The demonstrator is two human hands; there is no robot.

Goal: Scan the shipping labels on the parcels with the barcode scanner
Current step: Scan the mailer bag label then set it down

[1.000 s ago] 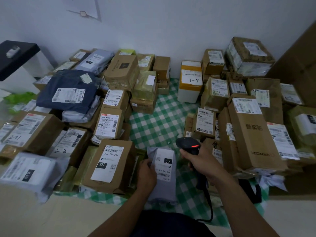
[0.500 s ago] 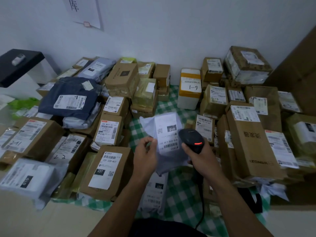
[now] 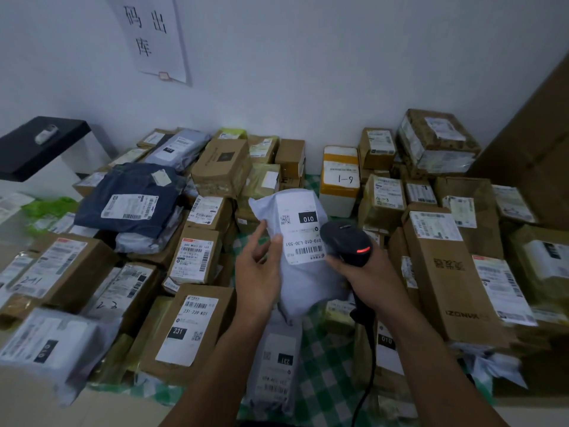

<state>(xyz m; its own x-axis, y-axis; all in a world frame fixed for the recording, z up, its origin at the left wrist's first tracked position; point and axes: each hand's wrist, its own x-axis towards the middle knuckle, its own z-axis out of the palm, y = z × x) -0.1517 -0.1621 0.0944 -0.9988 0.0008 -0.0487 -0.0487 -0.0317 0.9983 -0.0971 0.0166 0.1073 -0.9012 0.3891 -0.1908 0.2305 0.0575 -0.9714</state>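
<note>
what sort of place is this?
Probably a small parcel depot or pickup room: labelled cardboard boxes piled by the wall, a barcode scanner in the right hand, a handwritten sign on the wall.

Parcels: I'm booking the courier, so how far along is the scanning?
Done: cannot tell; no parcel shows a scanned mark. In hand: the left hand holds a white mailer, and the right hand holds the scanner, red light lit, close beside its label. Left: possibly many; labelled parcels like the 231 box lie all around.
</note>
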